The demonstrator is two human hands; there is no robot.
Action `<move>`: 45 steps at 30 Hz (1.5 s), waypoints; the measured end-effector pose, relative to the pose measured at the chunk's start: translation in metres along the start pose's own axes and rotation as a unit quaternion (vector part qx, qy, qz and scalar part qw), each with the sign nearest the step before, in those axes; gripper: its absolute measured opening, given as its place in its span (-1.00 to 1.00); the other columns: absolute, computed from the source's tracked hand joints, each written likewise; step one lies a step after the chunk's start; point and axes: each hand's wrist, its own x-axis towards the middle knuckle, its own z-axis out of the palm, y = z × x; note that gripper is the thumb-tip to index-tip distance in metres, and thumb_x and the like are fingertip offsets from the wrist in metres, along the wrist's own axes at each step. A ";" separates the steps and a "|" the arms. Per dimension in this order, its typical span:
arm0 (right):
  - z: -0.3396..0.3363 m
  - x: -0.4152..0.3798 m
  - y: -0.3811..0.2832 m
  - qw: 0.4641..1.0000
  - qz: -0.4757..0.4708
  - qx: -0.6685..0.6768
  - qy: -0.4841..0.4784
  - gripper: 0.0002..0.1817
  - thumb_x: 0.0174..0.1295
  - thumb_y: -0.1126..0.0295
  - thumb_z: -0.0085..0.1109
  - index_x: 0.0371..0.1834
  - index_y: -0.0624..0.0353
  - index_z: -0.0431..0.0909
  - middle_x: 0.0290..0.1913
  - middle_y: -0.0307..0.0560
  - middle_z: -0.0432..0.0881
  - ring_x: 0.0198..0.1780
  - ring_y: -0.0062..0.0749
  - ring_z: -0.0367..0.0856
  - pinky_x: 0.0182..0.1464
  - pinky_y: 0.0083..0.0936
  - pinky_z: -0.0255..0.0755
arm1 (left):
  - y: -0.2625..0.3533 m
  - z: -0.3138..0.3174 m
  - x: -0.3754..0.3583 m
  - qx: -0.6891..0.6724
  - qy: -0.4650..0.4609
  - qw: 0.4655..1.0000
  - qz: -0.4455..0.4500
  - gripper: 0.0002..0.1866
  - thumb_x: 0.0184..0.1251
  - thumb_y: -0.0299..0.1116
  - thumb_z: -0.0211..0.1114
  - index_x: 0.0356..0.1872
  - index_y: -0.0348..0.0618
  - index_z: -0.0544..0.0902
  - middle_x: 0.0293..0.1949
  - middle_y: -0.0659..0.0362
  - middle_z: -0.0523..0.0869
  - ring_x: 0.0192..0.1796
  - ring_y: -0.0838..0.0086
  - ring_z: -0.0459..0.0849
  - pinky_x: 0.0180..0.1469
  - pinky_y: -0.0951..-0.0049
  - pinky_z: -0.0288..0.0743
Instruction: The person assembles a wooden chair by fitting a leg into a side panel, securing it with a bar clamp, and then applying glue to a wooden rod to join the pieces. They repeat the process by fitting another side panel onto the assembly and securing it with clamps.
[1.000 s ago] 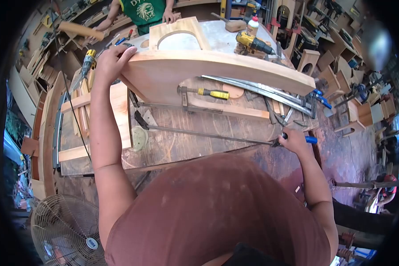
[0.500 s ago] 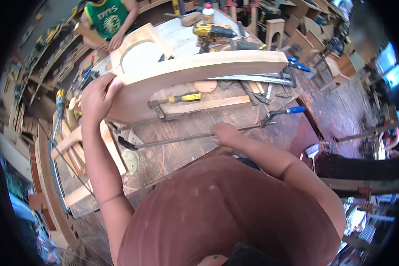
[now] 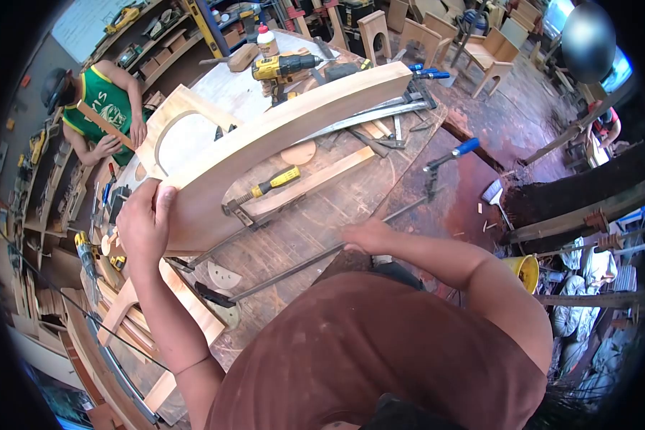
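Note:
My left hand grips the near left end of a pale wooden frame, its thumb on the top edge. The frame stands on edge on the workbench and has a curved cut-out. A yellow-handled clamp sits in the cut-out, its jaw on the lower wooden rail. My right hand is closed round the steel bar of a long bar clamp. This clamp's black jaw lies near the frame's left foot, and its blue handle points far right, beyond the bench edge.
A yellow cordless drill, a glue bottle and further clamps lie on the bench. Across it, a person in a green top holds a wooden piece. Small wooden chairs stand on the floor at right.
The view has swung, so the bench sits further left. The bar clamp's blue-handled end has moved out past the bench edge with my right hand. My left hand stays on the frame.

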 end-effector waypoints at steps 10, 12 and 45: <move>-0.119 -0.147 -0.010 0.984 0.160 -0.048 0.070 -0.65 0.11 0.06 0.36 -0.43 0.13 0.55 -0.37 -0.07 0.57 -0.37 -0.04 0.63 -0.40 -0.21 0.46 | -0.011 0.000 0.013 0.002 -0.015 1.000 0.009 -0.52 0.36 0.13 0.16 -0.26 -0.16 0.61 -0.37 -0.08 0.67 -0.23 -0.04 0.65 -0.20 0.10 0.46; -0.144 -0.176 -0.006 0.976 0.170 -0.075 0.110 -0.64 -0.02 0.10 0.45 -0.48 0.13 0.55 -0.47 -0.09 0.54 -0.45 -0.08 0.60 -0.44 -0.24 0.42 | -0.014 0.006 0.017 -0.001 -0.006 1.000 0.009 -0.50 0.35 0.16 0.15 -0.27 -0.16 0.61 -0.39 -0.06 0.66 -0.26 -0.03 0.64 -0.22 0.10 0.45; -0.194 0.195 0.203 0.996 -0.013 -0.040 0.084 -0.54 0.11 -0.06 0.31 -0.09 0.04 0.74 -0.25 0.10 0.74 -0.17 0.06 0.72 -0.09 -0.14 0.55 | -0.008 0.016 0.003 0.055 0.084 0.979 -0.179 -0.51 0.29 0.20 0.13 -0.34 -0.02 0.73 -0.44 0.02 0.68 -0.32 0.10 0.67 -0.28 0.17 0.47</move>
